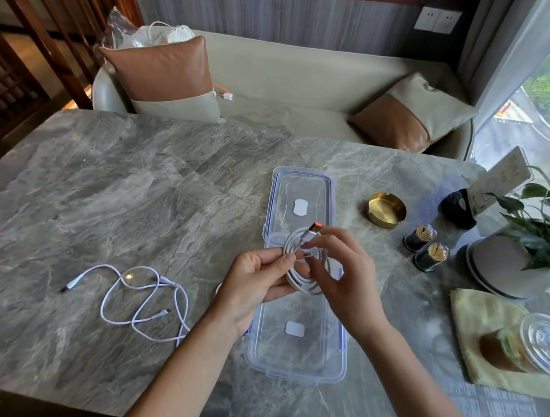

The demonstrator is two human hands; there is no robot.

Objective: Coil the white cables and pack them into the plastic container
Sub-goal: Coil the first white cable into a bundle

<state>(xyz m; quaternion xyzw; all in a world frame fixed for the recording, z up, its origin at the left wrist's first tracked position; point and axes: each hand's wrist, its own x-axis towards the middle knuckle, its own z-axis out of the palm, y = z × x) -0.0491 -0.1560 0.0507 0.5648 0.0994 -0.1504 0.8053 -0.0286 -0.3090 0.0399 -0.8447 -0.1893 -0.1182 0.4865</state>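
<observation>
A coiled white cable hangs between both hands above the clear plastic container. My left hand pinches the coil on its left side. My right hand holds the cable's plug end, whose orange-tipped USB connector sticks up. The container's lid lies flat on the table just beyond the container. A second white cable lies loose and uncoiled on the marble table to the left, apart from both hands.
To the right stand a brass ashtray, two toothpick holders, a potted plant, a yellow cloth and a lidded plastic cup. A sofa with cushions runs behind the table.
</observation>
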